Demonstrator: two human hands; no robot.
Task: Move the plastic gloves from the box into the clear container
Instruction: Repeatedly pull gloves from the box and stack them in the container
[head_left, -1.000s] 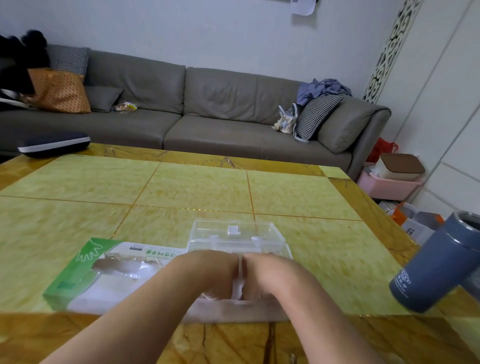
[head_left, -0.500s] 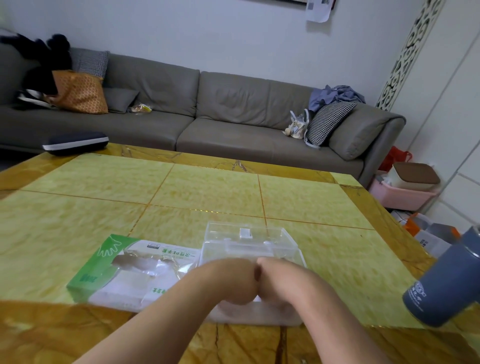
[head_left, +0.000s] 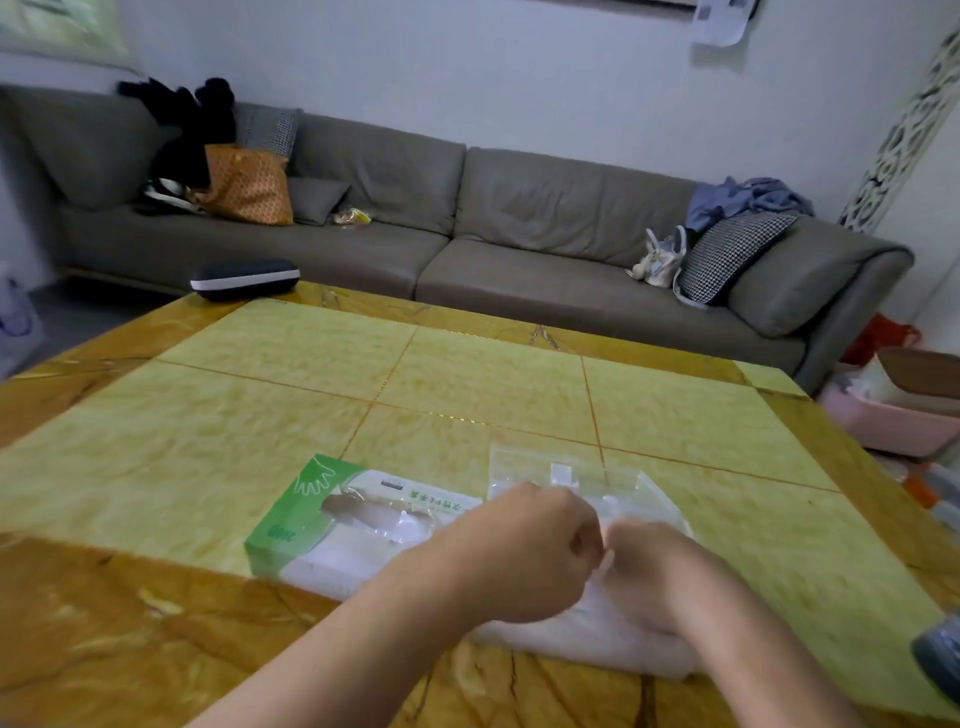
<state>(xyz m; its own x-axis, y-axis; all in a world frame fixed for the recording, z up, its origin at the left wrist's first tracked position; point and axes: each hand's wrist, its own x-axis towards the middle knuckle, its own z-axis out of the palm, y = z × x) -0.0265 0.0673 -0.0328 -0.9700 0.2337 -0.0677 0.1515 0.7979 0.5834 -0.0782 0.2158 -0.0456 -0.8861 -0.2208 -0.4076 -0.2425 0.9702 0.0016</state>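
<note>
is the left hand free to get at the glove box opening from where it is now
Probably yes for reach: the glove box lies right beside the left hand with its opening uncovered. But that hand looks curled over the clear container, so it seems busy.

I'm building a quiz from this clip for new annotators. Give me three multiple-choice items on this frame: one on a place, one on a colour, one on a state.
1. Where does the glove box lie relative to the clear container?
A. to its left
B. behind it
C. on top of it

2. What colour is the glove box's end?
A. red
B. green
C. black

3. How are the left hand and right hand?
A. flat on the table
B. far apart
C. curled, knuckles together over the container

Answers: 1 A, box left of the container; 2 B, green panel with a hand outline; 3 C, fingers curled, hands meeting.
</note>
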